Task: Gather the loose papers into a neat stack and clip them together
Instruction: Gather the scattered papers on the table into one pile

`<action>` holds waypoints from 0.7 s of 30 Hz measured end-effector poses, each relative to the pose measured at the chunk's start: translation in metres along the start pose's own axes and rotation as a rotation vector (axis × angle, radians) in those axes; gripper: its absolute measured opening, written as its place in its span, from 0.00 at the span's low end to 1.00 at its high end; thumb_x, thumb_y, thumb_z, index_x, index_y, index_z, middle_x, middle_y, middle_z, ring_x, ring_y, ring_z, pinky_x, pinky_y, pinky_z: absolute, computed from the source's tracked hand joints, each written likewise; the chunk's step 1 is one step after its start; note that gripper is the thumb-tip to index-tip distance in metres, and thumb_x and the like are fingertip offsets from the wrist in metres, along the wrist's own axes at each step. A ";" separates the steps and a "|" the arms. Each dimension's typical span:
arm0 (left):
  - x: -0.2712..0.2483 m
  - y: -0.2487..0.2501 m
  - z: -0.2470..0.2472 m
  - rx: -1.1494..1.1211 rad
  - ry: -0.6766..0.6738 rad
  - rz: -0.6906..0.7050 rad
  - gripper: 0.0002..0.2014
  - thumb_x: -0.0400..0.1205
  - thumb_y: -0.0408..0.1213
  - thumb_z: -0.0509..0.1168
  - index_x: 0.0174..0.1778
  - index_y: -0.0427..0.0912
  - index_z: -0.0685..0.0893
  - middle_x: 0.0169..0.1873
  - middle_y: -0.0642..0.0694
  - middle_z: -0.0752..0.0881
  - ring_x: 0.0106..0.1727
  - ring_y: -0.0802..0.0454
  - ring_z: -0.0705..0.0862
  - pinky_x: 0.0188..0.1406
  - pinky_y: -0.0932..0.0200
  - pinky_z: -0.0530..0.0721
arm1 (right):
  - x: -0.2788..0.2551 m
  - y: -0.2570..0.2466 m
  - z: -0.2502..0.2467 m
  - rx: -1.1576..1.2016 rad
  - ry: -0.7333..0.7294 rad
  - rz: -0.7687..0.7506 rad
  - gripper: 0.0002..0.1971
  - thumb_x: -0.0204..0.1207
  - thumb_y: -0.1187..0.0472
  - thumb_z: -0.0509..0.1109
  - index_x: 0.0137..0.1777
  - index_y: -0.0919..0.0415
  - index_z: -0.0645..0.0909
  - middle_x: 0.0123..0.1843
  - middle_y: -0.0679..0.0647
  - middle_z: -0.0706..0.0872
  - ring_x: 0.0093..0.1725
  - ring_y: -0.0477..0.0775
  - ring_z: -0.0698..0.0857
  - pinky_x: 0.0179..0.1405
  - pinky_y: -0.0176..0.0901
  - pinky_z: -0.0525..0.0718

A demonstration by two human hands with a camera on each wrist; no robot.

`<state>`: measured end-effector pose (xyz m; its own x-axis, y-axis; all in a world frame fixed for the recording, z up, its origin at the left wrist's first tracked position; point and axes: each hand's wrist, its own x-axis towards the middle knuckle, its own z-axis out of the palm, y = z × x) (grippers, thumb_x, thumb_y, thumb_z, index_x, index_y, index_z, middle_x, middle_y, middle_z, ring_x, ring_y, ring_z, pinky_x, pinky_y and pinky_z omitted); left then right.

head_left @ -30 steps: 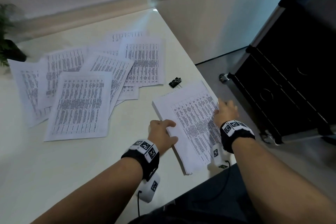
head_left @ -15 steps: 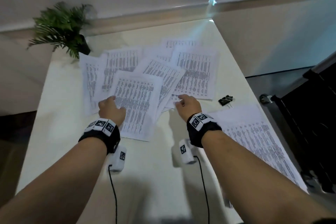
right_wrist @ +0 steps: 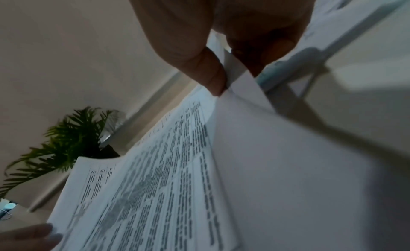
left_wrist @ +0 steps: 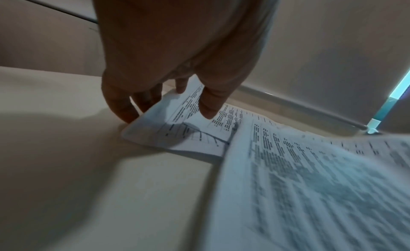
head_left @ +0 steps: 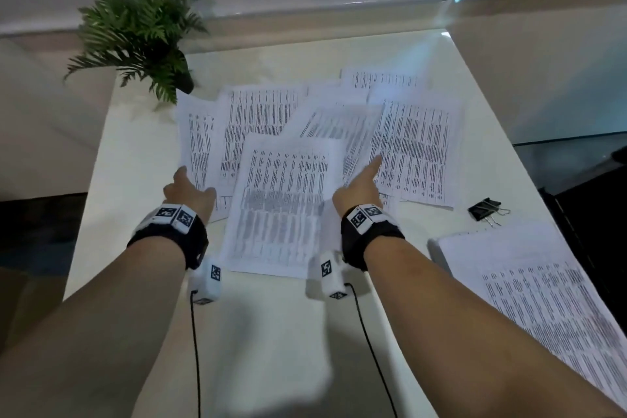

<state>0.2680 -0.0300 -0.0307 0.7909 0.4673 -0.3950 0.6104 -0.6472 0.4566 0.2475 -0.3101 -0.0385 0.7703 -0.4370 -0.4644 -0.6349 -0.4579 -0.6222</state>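
Observation:
Several printed loose sheets (head_left: pixel 410 142) lie fanned over the white table (head_left: pixel 271 349). My right hand (head_left: pixel 359 187) pinches the right edge of the front sheet (head_left: pixel 281 207) between thumb and fingers (right_wrist: pixel 213 74), and that sheet (right_wrist: pixel 277 167) is raised and blurred. My left hand (head_left: pixel 188 188) is at the left side of the spread. Its fingers (left_wrist: pixel 124 111) curl under the corner of a left sheet (left_wrist: pixel 177 132) with the thumb on top. A black binder clip (head_left: pixel 485 209) lies to the right, apart from both hands. A squared stack of papers (head_left: pixel 543 299) lies at the near right.
A potted fern (head_left: pixel 142 34) stands at the table's far left corner, just behind the leftmost sheets. The table's right edge runs close behind the stack, with dark furniture (head_left: pixel 604 200) beyond it. A wall and window blind close off the far side.
Both hands left the stack at the right and went to the loose sheets. The right hand has since pinched the front sheet's edge and raised it; the left reached the left sheets.

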 end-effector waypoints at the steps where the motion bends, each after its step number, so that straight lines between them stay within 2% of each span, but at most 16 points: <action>1: 0.003 0.002 0.000 -0.026 0.006 0.004 0.38 0.82 0.44 0.64 0.85 0.49 0.51 0.80 0.35 0.63 0.72 0.29 0.73 0.68 0.40 0.74 | 0.006 -0.004 -0.008 -0.018 0.056 -0.016 0.45 0.75 0.64 0.65 0.82 0.51 0.36 0.47 0.58 0.86 0.46 0.62 0.87 0.49 0.56 0.87; 2: 0.006 0.003 0.001 -0.051 0.005 0.009 0.39 0.81 0.43 0.65 0.85 0.48 0.50 0.79 0.34 0.65 0.73 0.30 0.73 0.68 0.40 0.74 | 0.012 -0.008 -0.018 -0.097 0.133 -0.055 0.34 0.77 0.62 0.64 0.80 0.58 0.53 0.52 0.59 0.85 0.51 0.64 0.86 0.52 0.54 0.85; 3: 0.008 0.005 0.001 -0.074 0.004 0.026 0.41 0.81 0.42 0.67 0.85 0.47 0.49 0.79 0.33 0.67 0.73 0.31 0.74 0.69 0.41 0.74 | 0.018 -0.009 -0.030 -0.218 0.213 -0.097 0.22 0.79 0.60 0.62 0.72 0.63 0.67 0.56 0.61 0.83 0.56 0.65 0.84 0.53 0.53 0.82; 4: 0.010 0.007 0.002 -0.094 0.000 0.047 0.42 0.81 0.41 0.68 0.85 0.48 0.49 0.79 0.34 0.67 0.74 0.32 0.73 0.71 0.41 0.73 | 0.024 -0.008 -0.040 -0.330 0.272 -0.135 0.16 0.81 0.58 0.60 0.65 0.65 0.75 0.60 0.63 0.80 0.61 0.66 0.80 0.55 0.55 0.79; 5: 0.010 0.009 0.003 -0.113 -0.002 0.076 0.43 0.81 0.39 0.69 0.85 0.48 0.49 0.80 0.36 0.67 0.76 0.33 0.72 0.72 0.42 0.72 | 0.034 -0.004 -0.048 -0.413 0.304 -0.157 0.16 0.82 0.56 0.59 0.62 0.65 0.78 0.64 0.63 0.77 0.65 0.66 0.76 0.59 0.57 0.77; 7: 0.009 0.010 0.007 -0.139 -0.014 0.132 0.44 0.79 0.35 0.71 0.85 0.49 0.49 0.81 0.39 0.66 0.77 0.35 0.71 0.73 0.44 0.71 | 0.051 0.005 -0.056 -0.474 0.258 -0.168 0.18 0.82 0.56 0.59 0.66 0.65 0.76 0.72 0.63 0.72 0.72 0.65 0.71 0.68 0.58 0.73; 8: 0.007 0.010 0.009 -0.140 -0.031 0.149 0.45 0.79 0.34 0.71 0.85 0.50 0.49 0.81 0.40 0.66 0.77 0.35 0.71 0.73 0.44 0.72 | 0.058 0.007 -0.056 -0.467 0.193 -0.172 0.17 0.82 0.57 0.59 0.66 0.65 0.75 0.71 0.63 0.73 0.72 0.65 0.72 0.69 0.59 0.74; 10: 0.000 0.007 0.011 -0.135 -0.069 0.170 0.44 0.79 0.31 0.70 0.85 0.51 0.49 0.80 0.41 0.67 0.76 0.36 0.73 0.71 0.45 0.74 | 0.061 0.008 -0.052 -0.445 0.075 -0.173 0.13 0.80 0.60 0.60 0.61 0.67 0.73 0.63 0.64 0.78 0.63 0.65 0.79 0.62 0.60 0.80; 11: -0.004 0.004 0.012 -0.140 -0.081 0.179 0.43 0.79 0.30 0.69 0.85 0.52 0.50 0.79 0.41 0.70 0.73 0.36 0.75 0.69 0.45 0.76 | 0.057 0.006 -0.049 -0.455 0.043 -0.185 0.12 0.80 0.61 0.60 0.59 0.67 0.72 0.60 0.64 0.79 0.60 0.65 0.80 0.58 0.58 0.81; 13: -0.017 -0.004 0.007 -0.159 -0.088 0.188 0.41 0.79 0.28 0.66 0.84 0.51 0.52 0.75 0.40 0.75 0.68 0.36 0.79 0.62 0.50 0.79 | 0.041 0.004 -0.042 -0.482 -0.005 -0.230 0.10 0.81 0.61 0.59 0.59 0.65 0.71 0.58 0.65 0.80 0.55 0.64 0.81 0.49 0.51 0.80; 15: -0.035 -0.016 0.001 -0.179 -0.085 0.183 0.38 0.80 0.28 0.65 0.84 0.47 0.55 0.71 0.38 0.77 0.65 0.37 0.80 0.56 0.54 0.76 | 0.017 0.005 -0.031 -0.495 -0.044 -0.271 0.10 0.81 0.62 0.58 0.59 0.64 0.71 0.56 0.65 0.79 0.49 0.62 0.81 0.42 0.47 0.78; 18: -0.066 -0.042 -0.011 -0.189 -0.086 0.137 0.35 0.80 0.26 0.65 0.82 0.43 0.58 0.69 0.35 0.78 0.65 0.36 0.79 0.56 0.54 0.75 | -0.024 0.008 -0.017 -0.456 -0.085 -0.325 0.07 0.81 0.64 0.60 0.57 0.61 0.72 0.53 0.59 0.77 0.48 0.61 0.83 0.45 0.53 0.85; 21: -0.093 -0.076 -0.019 -0.195 -0.091 0.078 0.35 0.79 0.25 0.65 0.81 0.42 0.60 0.68 0.34 0.78 0.64 0.36 0.79 0.58 0.51 0.76 | -0.058 0.015 -0.009 -0.428 -0.148 -0.384 0.07 0.82 0.64 0.59 0.58 0.62 0.73 0.53 0.55 0.76 0.56 0.61 0.82 0.49 0.57 0.86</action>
<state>0.1484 -0.0130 -0.0135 0.8346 0.3579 -0.4188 0.5508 -0.5465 0.6308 0.1926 -0.2991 -0.0153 0.9301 -0.0795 -0.3586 -0.2528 -0.8469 -0.4678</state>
